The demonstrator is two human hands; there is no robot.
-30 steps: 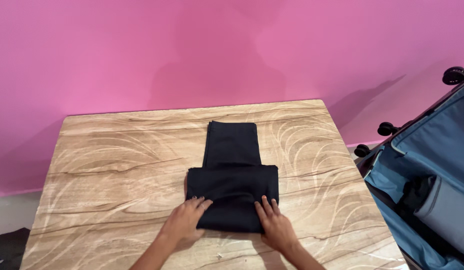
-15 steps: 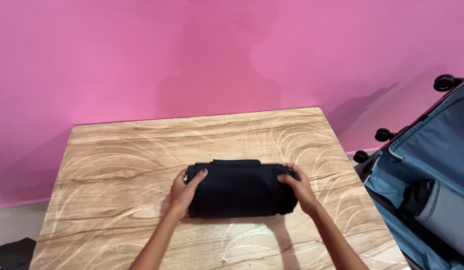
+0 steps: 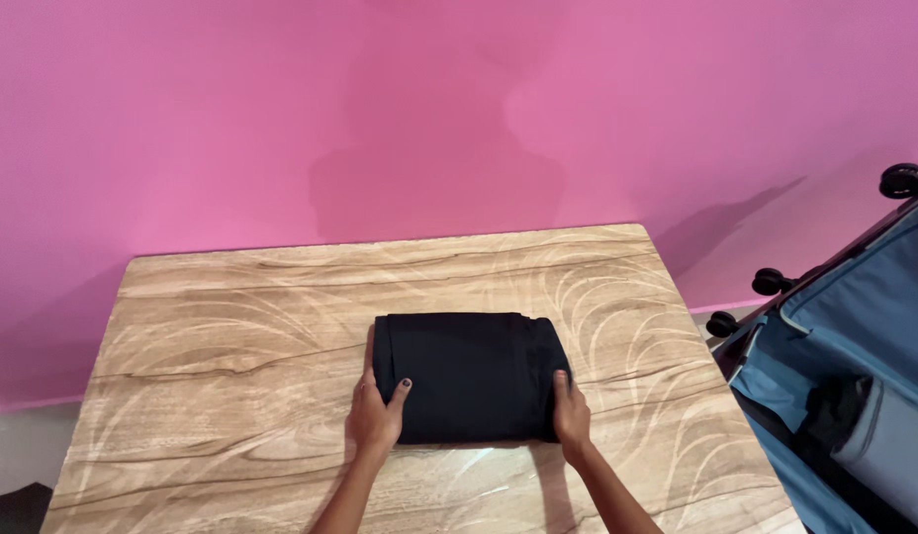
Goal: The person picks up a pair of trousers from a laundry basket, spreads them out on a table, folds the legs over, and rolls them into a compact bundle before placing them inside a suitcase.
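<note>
A: Any packages, labels, signs or screens on record?

B: None. Nothing of that kind shows near the fingers, beyond them on the surface, or off to the right by the wall.

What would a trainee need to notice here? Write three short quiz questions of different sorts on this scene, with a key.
1. True or false: the folded black cloth bundle lies on the wood-grain table.
2. Where does the left hand rest? A) at the bundle's left near corner B) on the pink wall C) inside the open blue suitcase
3. Fill in: the right hand touches the bundle's ____ near corner.

Key: 1 true; 2 A; 3 right.
</note>
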